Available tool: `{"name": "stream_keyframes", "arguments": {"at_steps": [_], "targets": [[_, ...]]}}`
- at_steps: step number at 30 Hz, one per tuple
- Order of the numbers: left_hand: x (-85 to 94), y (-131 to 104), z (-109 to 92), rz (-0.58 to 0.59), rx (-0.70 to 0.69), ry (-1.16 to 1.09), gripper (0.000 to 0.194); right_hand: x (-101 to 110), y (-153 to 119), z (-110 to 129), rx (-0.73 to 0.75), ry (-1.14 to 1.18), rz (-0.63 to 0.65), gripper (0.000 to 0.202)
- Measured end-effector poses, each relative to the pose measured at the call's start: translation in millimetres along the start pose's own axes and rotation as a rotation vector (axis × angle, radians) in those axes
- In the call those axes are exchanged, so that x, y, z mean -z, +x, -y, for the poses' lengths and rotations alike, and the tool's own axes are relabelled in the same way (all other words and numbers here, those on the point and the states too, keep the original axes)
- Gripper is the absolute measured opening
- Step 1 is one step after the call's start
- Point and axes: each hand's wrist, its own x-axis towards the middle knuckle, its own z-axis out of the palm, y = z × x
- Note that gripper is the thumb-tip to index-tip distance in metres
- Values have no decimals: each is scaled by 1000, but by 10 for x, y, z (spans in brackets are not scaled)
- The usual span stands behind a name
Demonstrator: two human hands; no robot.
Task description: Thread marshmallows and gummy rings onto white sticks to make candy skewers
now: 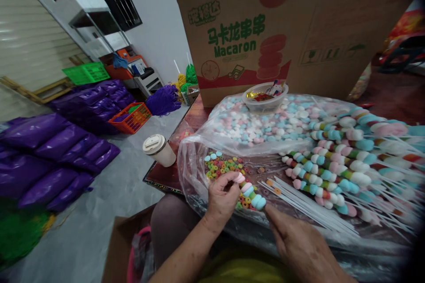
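**Candy skewer held over the bags**

L of the fingers: lidded cup (158, 149) at table edge (156, 181), open floor beyond. Left hand (222, 196) fingers pinched on the candy skewer (249, 192) top; right hand (299, 241) fingers closed on its lower end. Just above, ring-candy bag (195, 159). R of the fingers: bare sticks (299, 205), then finished skewers (335, 172) crowding that side w/ little room.

The skewer (251, 192) carried pink, white, green and light-blue sweets. The loose rings (222, 164) were orange, yellow, green and red. The bagged marshmallows (262, 126) were pink, white and pale blue. The carton (252, 22) was brown with green lettering and a red band. The floor sacks (56, 154) were purple, one basket (132, 118) orange, one crate (86, 73) green, and the cup (159, 149) cream with a white lid
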Motion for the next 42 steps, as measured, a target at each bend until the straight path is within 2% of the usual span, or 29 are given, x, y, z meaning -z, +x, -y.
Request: {"name": "stream_keyframes", "arguments": {"at_steps": [4,6,11,14,17,20,24,26,29,32,34,38,42], "targets": [[-5,-4,4,32,60,6,23,-41,10,36,-37,-3,-6,25],[9,-3,19,46,36,31,25,-58,21,47,-60,-6,21,26],[9,-61,155,-38,-125,187,27,-84,70,96,-130,-17,73,23],[-24,-103,231,-104,-135,208,27,-119,111,154,-174,-33,86,23],[-45,-111,239,-111,-106,156,26,-181,162,198,-161,8,118,22],[-21,-66,139,-35,-1,38,23,-243,215,173,-125,169,81,23],[17,76,-110,87,204,-383,25,-302,259,85,-46,450,9,27],[-8,156,-196,100,275,-551,31,-319,262,70,-18,529,-30,26],[-105,230,-216,62,409,-675,26,-311,240,88,-18,577,-53,25],[-229,208,-172,40,468,-721,24,-263,191,118,-69,545,-19,25],[-302,160,-149,56,445,-687,24,-222,165,139,-121,488,-8,25],[-402,85,-131,12,410,-682,29,-181,175,185,-191,332,-5,25],[-480,27,-74,-57,377,-640,35,-259,213,239,-205,163,-5,22]]}}
